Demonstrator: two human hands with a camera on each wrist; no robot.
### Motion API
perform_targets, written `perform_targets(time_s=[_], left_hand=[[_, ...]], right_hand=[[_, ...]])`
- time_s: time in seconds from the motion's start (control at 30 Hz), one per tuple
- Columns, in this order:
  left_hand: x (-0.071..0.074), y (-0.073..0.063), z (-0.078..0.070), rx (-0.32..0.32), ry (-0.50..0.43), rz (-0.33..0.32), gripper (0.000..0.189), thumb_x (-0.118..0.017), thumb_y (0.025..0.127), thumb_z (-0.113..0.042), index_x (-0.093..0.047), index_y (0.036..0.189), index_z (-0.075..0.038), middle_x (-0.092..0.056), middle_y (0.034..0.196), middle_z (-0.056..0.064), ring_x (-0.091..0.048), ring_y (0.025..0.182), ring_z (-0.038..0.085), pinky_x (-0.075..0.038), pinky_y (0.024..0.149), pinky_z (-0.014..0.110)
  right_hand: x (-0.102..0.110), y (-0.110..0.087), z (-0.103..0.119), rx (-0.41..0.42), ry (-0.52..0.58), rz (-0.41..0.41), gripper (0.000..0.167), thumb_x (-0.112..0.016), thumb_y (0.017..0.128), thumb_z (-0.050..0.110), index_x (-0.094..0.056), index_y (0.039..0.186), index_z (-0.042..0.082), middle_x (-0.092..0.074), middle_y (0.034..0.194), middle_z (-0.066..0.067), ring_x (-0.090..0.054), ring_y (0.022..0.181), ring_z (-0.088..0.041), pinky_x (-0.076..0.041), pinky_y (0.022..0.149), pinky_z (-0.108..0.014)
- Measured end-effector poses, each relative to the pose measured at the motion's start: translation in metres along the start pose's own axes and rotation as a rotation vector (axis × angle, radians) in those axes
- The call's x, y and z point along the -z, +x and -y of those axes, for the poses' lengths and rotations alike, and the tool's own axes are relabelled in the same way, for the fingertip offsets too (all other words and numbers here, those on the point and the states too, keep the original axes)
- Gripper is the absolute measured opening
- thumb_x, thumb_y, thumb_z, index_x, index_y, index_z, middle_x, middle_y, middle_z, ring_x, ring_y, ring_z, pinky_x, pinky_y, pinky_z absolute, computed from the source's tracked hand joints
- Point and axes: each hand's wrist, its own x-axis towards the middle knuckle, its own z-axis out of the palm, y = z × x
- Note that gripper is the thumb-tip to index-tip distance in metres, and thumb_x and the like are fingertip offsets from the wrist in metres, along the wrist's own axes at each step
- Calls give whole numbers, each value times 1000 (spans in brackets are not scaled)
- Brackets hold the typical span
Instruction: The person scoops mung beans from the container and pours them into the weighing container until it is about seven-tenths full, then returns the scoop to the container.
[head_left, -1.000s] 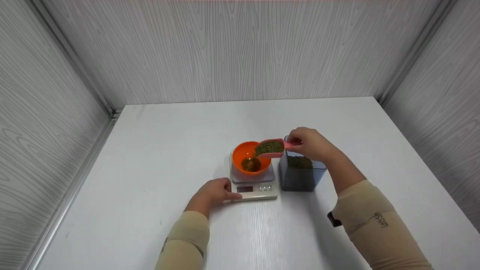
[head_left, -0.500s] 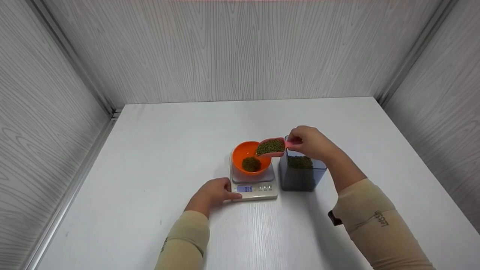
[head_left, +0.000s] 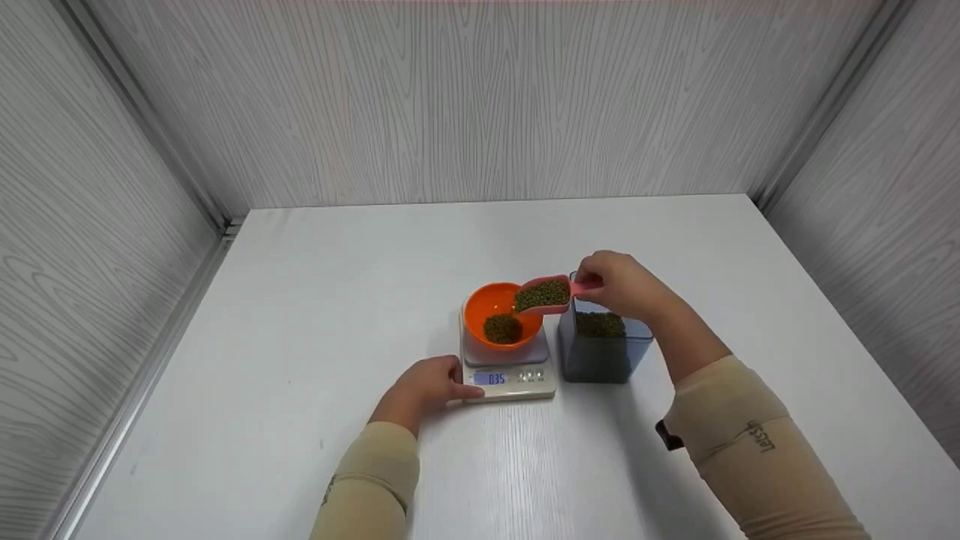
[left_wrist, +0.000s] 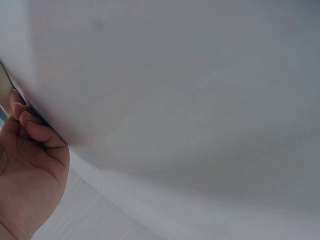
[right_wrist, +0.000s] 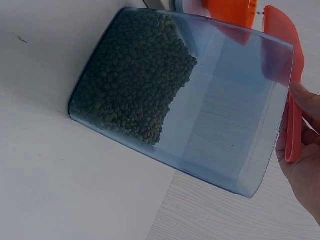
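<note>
In the head view my right hand (head_left: 619,285) pinches the handle of a pink scoop (head_left: 567,307) heaped with green mung beans (head_left: 544,293). The scoop's lip is over the right rim of an orange bowl (head_left: 480,307), which has a small pile of beans in it. A few beans drop between lip and bowl in the right wrist view. The bowl stands on a white kitchen scale (head_left: 517,390) with a lit display. My left hand (head_left: 427,386) grips the scale's front left corner, thumb on top and fingers curled at the side.
A clear bluish container (head_left: 596,364), partly filled with beans, stands on the table just right of the scale, under my right hand. The white table (head_left: 337,300) is enclosed by grey wood-grain panels (head_left: 480,105) at the back and sides.
The scale's display, dark at first, is now lit and its digits have changed. The scoop has shifted very slightly right and up. My left hand has stayed in place.
</note>
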Motion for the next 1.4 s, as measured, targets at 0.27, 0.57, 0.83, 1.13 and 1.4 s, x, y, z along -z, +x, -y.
perform_targets(time_s=[0.27,0.57,0.83,1.13,1.4], left_hand=[[0,0,-1,-10,-6,-3,44,-72,68,-54,-54,85,-17,-53,77,1,-49,79,20,-38,71,34],[0,0,-1,-11,-9,4,44,-73,68,-53,-54,85,-17,-53,77,1,-49,80,20,-38,71,34],[-1,2,1,-41,25,-16,42,-72,69,-53,-52,78,-17,-49,71,-2,-48,74,17,-35,66,32],[0,1,1,-33,5,-17,43,-72,69,-53,-53,80,-16,-50,73,0,-48,76,18,-36,67,32],[0,1,2,-35,-2,-10,43,-72,69,-53,-53,82,-16,-51,75,0,-49,78,19,-37,69,33]], right_hand=[[3,-1,2,-13,25,6,11,-66,84,13,-63,92,6,-56,88,-8,-50,79,-21,-45,70,-35],[3,0,5,-53,1,29,14,-65,84,15,-62,96,7,-56,90,-8,-50,82,-22,-47,73,-36],[3,1,3,-25,-44,-3,14,-65,84,13,-63,94,4,-56,90,-9,-52,81,-22,-47,73,-37],[3,2,7,-31,-59,-1,15,-65,84,14,-63,95,5,-57,90,-9,-52,81,-22,-48,74,-37],[3,2,9,-39,-50,1,16,-65,84,13,-63,97,4,-57,91,-10,-52,82,-22,-48,75,-37]])
